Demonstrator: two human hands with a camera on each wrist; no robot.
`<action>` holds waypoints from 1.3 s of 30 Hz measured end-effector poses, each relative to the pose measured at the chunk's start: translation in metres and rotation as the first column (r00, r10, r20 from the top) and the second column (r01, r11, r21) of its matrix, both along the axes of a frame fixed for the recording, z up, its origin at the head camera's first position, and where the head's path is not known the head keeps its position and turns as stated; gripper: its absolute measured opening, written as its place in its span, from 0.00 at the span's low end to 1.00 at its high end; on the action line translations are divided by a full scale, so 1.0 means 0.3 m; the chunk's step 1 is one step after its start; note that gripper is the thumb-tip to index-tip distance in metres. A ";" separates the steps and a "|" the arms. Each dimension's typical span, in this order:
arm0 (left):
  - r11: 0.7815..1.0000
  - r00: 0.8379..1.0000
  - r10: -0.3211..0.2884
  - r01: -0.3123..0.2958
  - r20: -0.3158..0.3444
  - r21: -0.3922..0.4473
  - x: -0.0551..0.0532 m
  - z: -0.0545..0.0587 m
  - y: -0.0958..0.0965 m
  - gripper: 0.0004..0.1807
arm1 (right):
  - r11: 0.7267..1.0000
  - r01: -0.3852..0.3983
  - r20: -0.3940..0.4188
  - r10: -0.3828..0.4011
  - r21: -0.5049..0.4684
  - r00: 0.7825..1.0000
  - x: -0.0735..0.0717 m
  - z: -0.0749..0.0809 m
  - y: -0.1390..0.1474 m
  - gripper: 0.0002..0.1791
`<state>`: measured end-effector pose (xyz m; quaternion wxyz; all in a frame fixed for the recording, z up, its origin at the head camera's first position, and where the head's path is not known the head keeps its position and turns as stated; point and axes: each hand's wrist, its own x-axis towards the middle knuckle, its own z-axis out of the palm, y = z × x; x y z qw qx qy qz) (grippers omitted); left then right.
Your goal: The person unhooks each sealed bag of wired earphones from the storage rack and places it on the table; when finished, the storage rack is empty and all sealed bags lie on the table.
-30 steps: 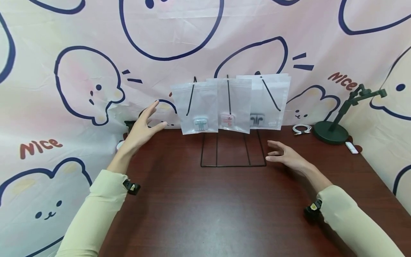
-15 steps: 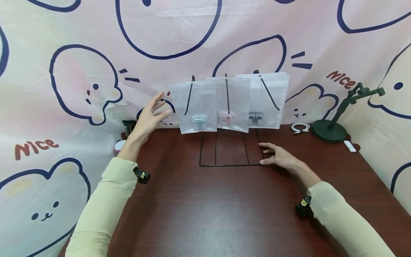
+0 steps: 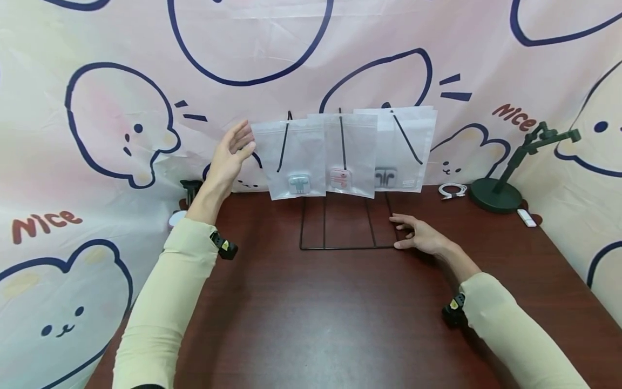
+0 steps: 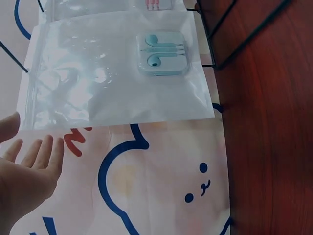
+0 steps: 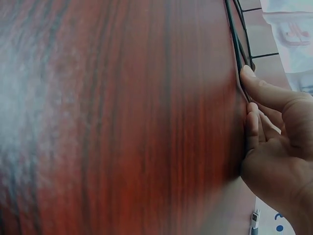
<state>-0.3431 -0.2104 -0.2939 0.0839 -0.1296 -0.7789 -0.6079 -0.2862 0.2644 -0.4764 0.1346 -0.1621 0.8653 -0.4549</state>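
Observation:
A black wire display rack point(image 3: 350, 248) stands at the back of the table. Three clear zip bags hang on its hooks, each with cased earphones: a left bag point(image 3: 291, 143) with light-blue earphones point(image 4: 163, 54), a middle bag point(image 3: 357, 140) with pink ones point(image 3: 340, 178), and a right bag point(image 3: 415, 129) with dark ones point(image 3: 385, 177). My left hand point(image 3: 228, 162) is raised beside the left bag's upper left edge, fingers extended, holding nothing. My right hand point(image 3: 420, 236) holds the rack's front right base corner, thumb and bent fingers at the wire point(image 5: 238, 54).
A dark green stand point(image 3: 495, 194) with a jointed arm is at the back right. Near it lie a coiled white cable point(image 3: 452, 190) and a small white stick point(image 3: 526, 218). A black object point(image 3: 191, 189) sits behind my left forearm. Patterned cloth point(image 3: 121, 216) hangs behind the table.
My left hand has moved up and right toward the left bag. My right hand has moved left to the rack's base corner and stayed there. The bags still hang on the hooks.

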 end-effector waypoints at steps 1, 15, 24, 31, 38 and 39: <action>1.000 1.000 0.007 -0.007 0.003 0.017 -0.004 0.005 0.004 0.33 | 1.000 -0.004 -0.005 0.004 0.004 1.000 0.002 0.000 -0.001 0.42; 0.976 0.997 0.069 -0.075 0.038 0.206 -0.050 0.019 0.033 0.24 | 1.000 -0.009 0.009 0.009 -0.012 1.000 0.007 0.005 -0.005 0.43; 0.958 0.994 0.081 -0.097 0.070 0.271 -0.060 0.009 0.049 0.18 | 1.000 0.003 0.009 -0.003 -0.014 1.000 0.007 0.004 -0.005 0.44; 0.956 0.991 0.107 -0.125 0.078 0.266 -0.038 0.001 0.051 0.17 | 1.000 0.010 0.013 -0.009 -0.030 1.000 0.009 0.003 0.000 0.44; 0.943 0.998 0.012 -0.034 0.067 0.331 0.026 -0.003 0.029 0.14 | 1.000 0.012 -0.004 -0.012 -0.018 1.000 0.015 0.001 0.000 0.43; 0.941 0.998 -0.001 -0.022 0.067 0.337 0.037 -0.003 0.025 0.13 | 1.000 0.012 -0.008 -0.012 -0.017 1.000 0.016 0.000 -0.002 0.42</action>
